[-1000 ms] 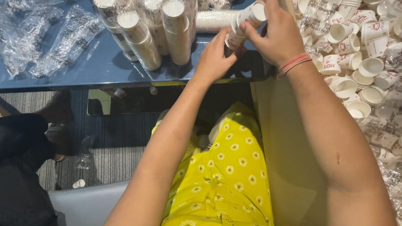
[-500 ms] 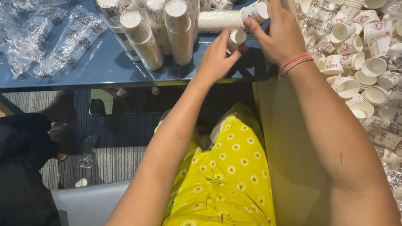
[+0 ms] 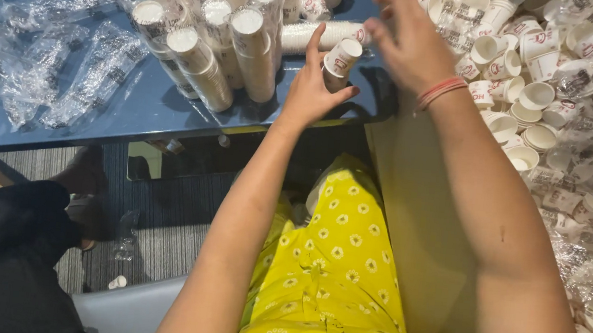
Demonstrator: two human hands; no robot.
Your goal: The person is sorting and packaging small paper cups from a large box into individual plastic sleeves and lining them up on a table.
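Empty clear sleeves lie at the blue table's left edge; stacked cup columns stand at centre. Near the front edge, the left hand pinches a small paper cup stack. The right hand hovers just beside, fingers spread, holding nothing. Loose cups fill the right box. Keep rims aligned and the stack upright when nesting.

A blue surface stands over grey striped carpet; a pale seat edge, perhaps a chair, shows below.
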